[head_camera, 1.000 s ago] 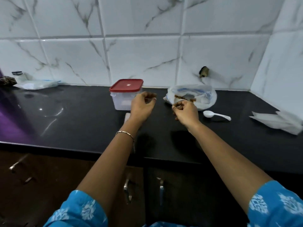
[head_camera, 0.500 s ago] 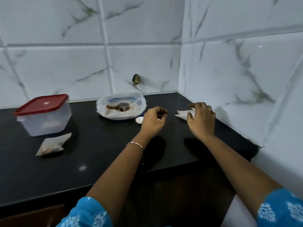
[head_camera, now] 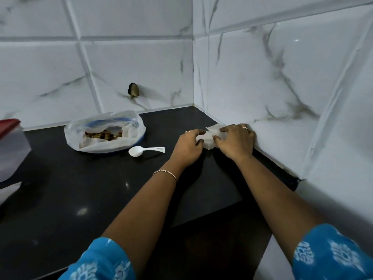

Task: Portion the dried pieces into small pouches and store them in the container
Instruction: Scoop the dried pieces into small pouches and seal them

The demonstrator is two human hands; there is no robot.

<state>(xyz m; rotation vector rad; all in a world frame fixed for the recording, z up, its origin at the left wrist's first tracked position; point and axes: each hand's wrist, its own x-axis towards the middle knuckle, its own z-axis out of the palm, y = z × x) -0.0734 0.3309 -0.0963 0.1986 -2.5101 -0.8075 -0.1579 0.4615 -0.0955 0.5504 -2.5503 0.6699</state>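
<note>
Two hands are down on the stack of white pouches [head_camera: 210, 138], and from the head camera that stack sits well to the right of the white spoon [head_camera: 145, 150], close against the marble-tiled side wall [head_camera: 282, 87]. The pouches look flat, pale and papery, a loose pile with one corner lifting up between the hands.

The left hand [head_camera: 188, 147] comes in from the spoon's side. Its fingers are narrow: forefinger over the top of the pile, thumb against the near edge, pinching it. There's a ring on that hand and a thin bracelet [head_camera: 165, 173] at the wrist.

The right hand [head_camera: 235, 143] covers the far side of the stack from the spoon. Its fingers are curled over the top sheet with the thumb tucked at the near edge, gripping the pouches, and a ring [head_camera: 245, 128] shows on it. How much of the pile lies under this palm cannot be told.

The spoon lies on the black counter [head_camera: 80, 188], bowl to the left, handle pointing at the left hand.

Just left of and behind the spoon slumps the clear plastic bag [head_camera: 105, 126], mouth open, with the dried pieces [head_camera: 104, 136] showing brown and crumbly inside.

Far left of the spoon, cut by the frame edge, stands the translucent container [head_camera: 11, 150] with its red lid [head_camera: 9, 124] on.

Above and behind the spoon, a dark hole [head_camera: 133, 90] breaks the back wall tile. Blue patterned sleeves [head_camera: 333, 253] fill the bottom.
</note>
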